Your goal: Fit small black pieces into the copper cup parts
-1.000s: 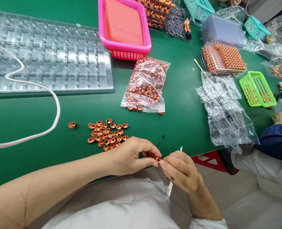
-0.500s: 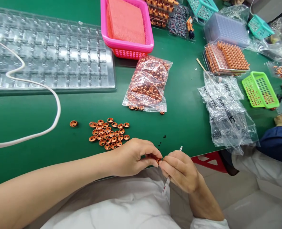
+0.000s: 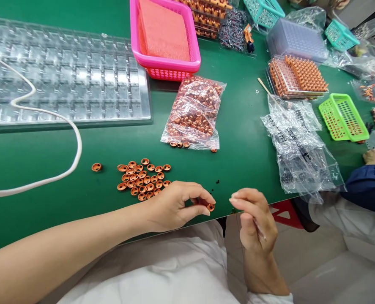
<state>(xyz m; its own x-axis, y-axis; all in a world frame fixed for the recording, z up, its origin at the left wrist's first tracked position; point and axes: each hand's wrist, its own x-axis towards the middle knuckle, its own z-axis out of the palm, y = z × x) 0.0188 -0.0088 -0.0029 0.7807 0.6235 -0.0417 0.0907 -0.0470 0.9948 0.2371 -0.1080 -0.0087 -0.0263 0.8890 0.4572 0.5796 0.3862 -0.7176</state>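
Note:
My left hand pinches a small copper-coloured cup with holes between thumb and fingertips, just over the table's front edge. To its right, apart from it, my right hand is raised with its fingers curled. Only a pale sliver of the tweezers shows among those fingers; the rest is hidden. Beyond my left hand lies a loose group of the same copper cups, and a single cup sits farther left. Several tiny black pieces dot the table near my left fingertips.
A clear bag full of copper cups lies mid-table before a pink basket. A clear plastic tray and white cable occupy the left. Crumpled plastic bags, a green basket and another person's sleeve are at right.
My right hand has moved right, away from the cup, and turned, so the tweezers that showed plainly before are mostly hidden. My left hand keeps the cup, now more visible.

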